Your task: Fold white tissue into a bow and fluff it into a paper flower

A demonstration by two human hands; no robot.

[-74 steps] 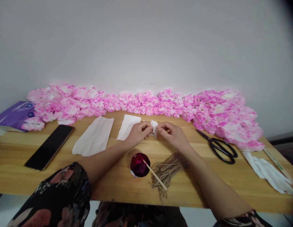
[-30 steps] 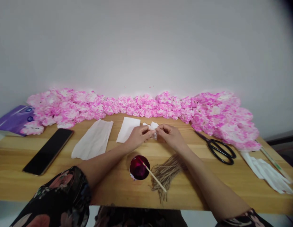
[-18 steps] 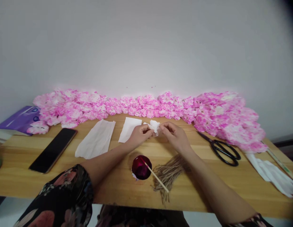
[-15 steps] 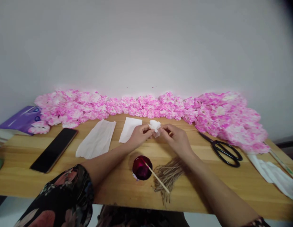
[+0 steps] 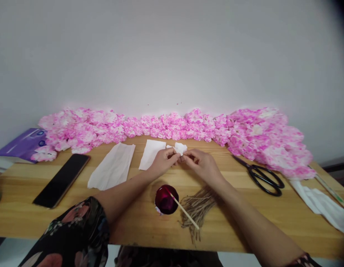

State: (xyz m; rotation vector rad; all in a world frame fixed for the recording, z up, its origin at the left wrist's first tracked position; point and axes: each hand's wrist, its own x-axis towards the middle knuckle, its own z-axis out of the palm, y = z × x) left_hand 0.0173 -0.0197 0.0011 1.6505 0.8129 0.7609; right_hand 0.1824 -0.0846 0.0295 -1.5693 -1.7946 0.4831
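Between my two hands is a small gathered piece of white tissue paper (image 5: 181,148), above the middle of the table. My left hand (image 5: 164,162) pinches its lower left side with thumb and forefinger. From the right, my right hand (image 5: 201,163) pinches it too, fingertips almost touching the left ones. The bottom of the tissue is hidden by my fingers. Nearer me stands a small cup of dark magenta liquid (image 5: 163,200) with a thin wooden stick (image 5: 186,212) leaning out of it. Beside the cup lies a bundle of brown strings (image 5: 198,205), partly under my right forearm.
Pink and white paper flowers (image 5: 172,126) line the wall side. White tissue sheets (image 5: 112,167) and a smaller white piece (image 5: 152,154) lie left of my hands. A black phone (image 5: 62,180) and purple packet (image 5: 22,144) are farther left; black scissors (image 5: 262,178) and folded white tissue (image 5: 323,207) lie right.
My fingertips have drawn closer together at the base of the white tissue, and less of it shows above them. The whole view has shifted slightly.
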